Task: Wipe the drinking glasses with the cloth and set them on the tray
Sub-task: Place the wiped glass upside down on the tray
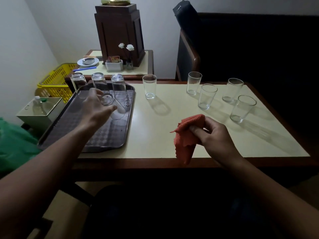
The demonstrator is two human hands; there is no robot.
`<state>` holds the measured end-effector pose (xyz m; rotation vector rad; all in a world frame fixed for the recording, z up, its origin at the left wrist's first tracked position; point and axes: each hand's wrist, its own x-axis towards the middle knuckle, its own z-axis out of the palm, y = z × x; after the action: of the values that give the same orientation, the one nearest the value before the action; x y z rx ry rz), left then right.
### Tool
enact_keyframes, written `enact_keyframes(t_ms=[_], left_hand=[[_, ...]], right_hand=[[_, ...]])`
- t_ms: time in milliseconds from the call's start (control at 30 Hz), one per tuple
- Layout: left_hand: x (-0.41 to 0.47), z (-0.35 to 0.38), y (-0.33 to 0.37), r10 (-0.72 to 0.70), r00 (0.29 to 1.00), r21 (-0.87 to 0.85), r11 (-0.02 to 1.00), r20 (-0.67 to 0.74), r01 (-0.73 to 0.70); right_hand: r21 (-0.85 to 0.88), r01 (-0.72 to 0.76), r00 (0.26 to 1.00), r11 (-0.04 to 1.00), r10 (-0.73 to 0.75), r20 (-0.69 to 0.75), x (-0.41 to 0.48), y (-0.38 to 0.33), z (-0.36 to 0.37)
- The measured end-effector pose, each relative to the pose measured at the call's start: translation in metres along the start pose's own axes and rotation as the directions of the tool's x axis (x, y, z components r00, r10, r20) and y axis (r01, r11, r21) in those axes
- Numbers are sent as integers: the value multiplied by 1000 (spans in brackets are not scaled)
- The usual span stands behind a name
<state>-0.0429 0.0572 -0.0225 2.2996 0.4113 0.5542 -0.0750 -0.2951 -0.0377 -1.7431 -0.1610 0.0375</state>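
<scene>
A dark tray (96,144) lies on the left part of the cream table. Three glasses stand upside down along its far edge (118,87). My left hand (95,106) is over the tray, gripping another upside-down glass (113,107) whose rim is near the tray floor. My right hand (212,133) hovers above the table's front edge, holding a crumpled orange cloth (187,135). Several upright glasses stand on the table: one near the tray (149,86) and the others in a cluster at the right (207,96).
A yellow basket (57,81) and a pale box with bottles (41,107) sit left of the table. Behind stands a side table with a wooden cabinet (119,31), a dish, a card holder and flowers. A dark bench (241,49) runs along the right.
</scene>
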Motion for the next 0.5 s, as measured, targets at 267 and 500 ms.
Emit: enact_keyframes(t_ms=[267,500], left_hand=[[78,35,-22,28,999,255,966,39,-37],[104,46,-23,25,998,285,957,64,-43]], right_hand=[[-17,-28,999,999,28,25,31,11,-1],[22,-56,998,998,56,19,53,14,-2]])
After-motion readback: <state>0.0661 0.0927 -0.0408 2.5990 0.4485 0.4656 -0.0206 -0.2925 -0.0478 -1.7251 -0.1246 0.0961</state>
